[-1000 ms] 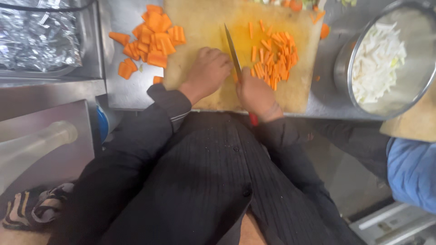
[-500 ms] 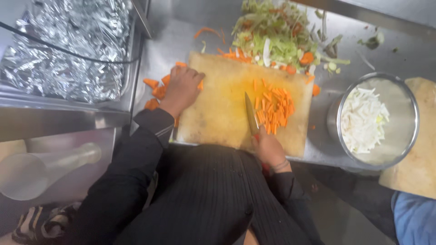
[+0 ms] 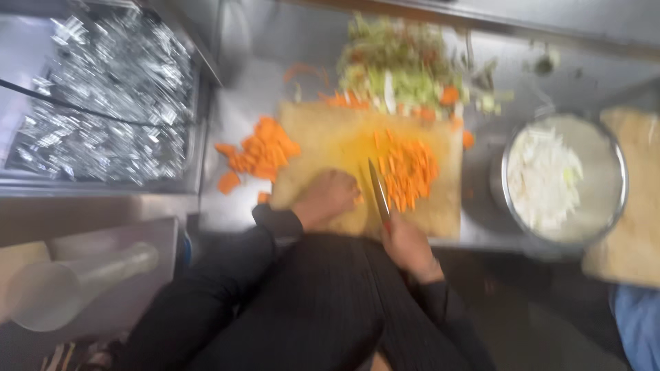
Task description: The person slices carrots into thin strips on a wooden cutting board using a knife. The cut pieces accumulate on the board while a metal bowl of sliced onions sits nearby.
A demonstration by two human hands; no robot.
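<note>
Bright overhead light, heavy motion blur
</note>
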